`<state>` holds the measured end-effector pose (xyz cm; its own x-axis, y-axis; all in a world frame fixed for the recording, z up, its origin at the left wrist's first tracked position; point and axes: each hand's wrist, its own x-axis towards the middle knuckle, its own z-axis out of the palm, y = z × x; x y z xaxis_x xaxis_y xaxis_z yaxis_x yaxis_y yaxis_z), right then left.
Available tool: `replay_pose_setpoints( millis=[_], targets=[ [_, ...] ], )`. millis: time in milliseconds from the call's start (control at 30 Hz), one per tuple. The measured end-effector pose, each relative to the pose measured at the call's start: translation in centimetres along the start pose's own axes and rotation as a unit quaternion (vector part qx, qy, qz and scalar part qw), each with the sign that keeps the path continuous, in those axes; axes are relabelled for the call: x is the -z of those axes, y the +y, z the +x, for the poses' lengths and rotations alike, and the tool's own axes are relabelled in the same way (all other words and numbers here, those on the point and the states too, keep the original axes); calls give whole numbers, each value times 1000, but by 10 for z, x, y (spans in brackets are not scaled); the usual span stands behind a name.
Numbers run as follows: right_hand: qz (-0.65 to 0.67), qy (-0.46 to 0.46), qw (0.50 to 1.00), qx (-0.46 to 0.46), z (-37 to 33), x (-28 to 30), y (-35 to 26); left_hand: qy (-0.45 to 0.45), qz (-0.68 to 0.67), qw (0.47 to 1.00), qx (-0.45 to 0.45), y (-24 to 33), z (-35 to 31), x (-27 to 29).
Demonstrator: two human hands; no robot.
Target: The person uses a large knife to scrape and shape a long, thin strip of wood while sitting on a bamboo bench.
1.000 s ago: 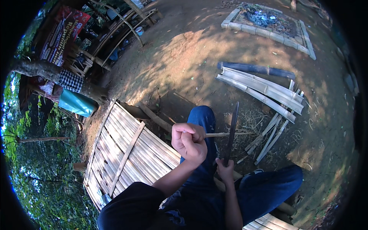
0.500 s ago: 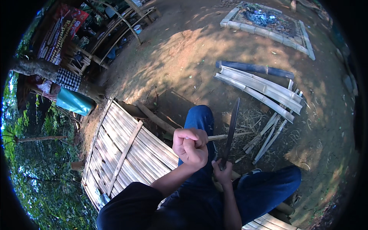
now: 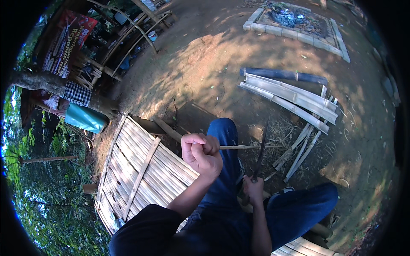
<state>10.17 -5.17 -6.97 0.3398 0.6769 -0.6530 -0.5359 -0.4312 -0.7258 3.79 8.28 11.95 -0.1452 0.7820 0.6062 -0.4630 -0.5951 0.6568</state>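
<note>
My left hand (image 3: 201, 154) is closed in a fist around a thin bamboo stick (image 3: 234, 147) that sticks out to the right across my knee. In my right hand (image 3: 254, 188) is the handle of a long dark machete (image 3: 261, 154). Its blade points up and away from me, seen nearly edge-on. Blade and stick cross to the right of my knee; whether they touch, I cannot tell. The stick's left end is hidden by my fist.
I sit on a bamboo-slat platform (image 3: 124, 170). On the ground ahead lie split bamboo halves (image 3: 294, 98), a dark bamboo pole (image 3: 282, 75), narrow strips (image 3: 301, 151) and pale shavings (image 3: 282, 128). Farther off is a block-edged fire pit (image 3: 294, 36). A tree trunk (image 3: 40, 81) stands left.
My left fist has moved left, drawing the stick with it. The machete has turned more edge-on and its tip has dropped a little; my right hand has shifted slightly right.
</note>
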Motion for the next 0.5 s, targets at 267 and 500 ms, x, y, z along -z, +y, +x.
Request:
replay_pose_setpoints(
  millis=[267,500],
  targets=[
    [-174,-63,944,274,-22,-25,-15,-15,-5,1000,-10,3,-5,-7],
    [37,13,999,-5,7,-3,0,0,-1,1000,-14,1,-5,-5]
  ],
)
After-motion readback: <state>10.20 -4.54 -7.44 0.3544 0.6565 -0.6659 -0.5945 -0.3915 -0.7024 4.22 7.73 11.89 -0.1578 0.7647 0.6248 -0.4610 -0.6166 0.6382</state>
